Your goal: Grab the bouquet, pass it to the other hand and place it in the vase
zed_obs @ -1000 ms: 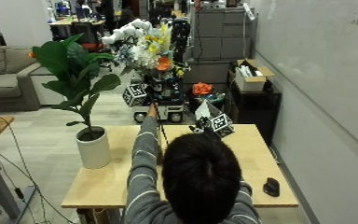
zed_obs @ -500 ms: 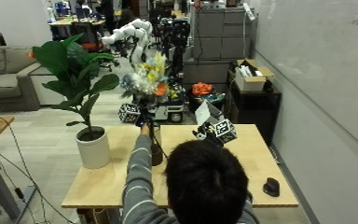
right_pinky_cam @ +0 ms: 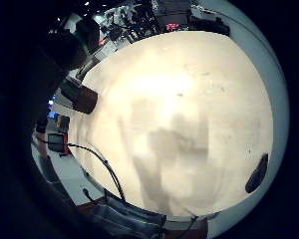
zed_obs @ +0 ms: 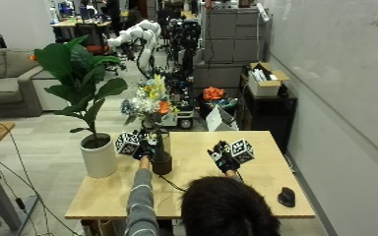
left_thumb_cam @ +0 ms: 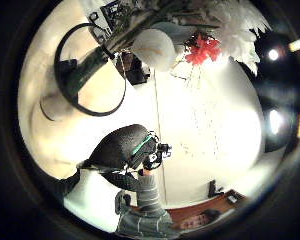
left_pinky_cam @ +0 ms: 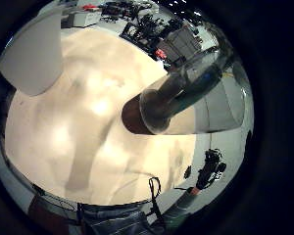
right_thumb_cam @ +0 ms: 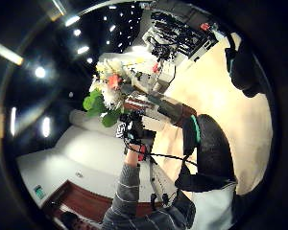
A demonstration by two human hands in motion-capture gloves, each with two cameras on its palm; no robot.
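- The mixed bouquet of white, yellow and orange flowers (zed_obs: 147, 100) stands upright at centre frame, its stems inside the dark-based clear glass vase (zed_obs: 161, 158) on the light wooden table (zed_obs: 195, 196).
- The left hand (zed_obs: 145, 149) grasps the stems just above the vase rim.
- The right hand (zed_obs: 224, 160) hovers right of centre, fingers relaxed, holding nothing.

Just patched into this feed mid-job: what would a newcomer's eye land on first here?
First, the bouquet of white, yellow and orange flowers, its stems down in the dark vase near the table's middle, with the left hand at the stems just above the rim. Next, the big-leaved potted plant in a white pot at the table's left edge. The right hand hovers apart over bare tabletop, holding nothing; a black mouse lies near the right edge.
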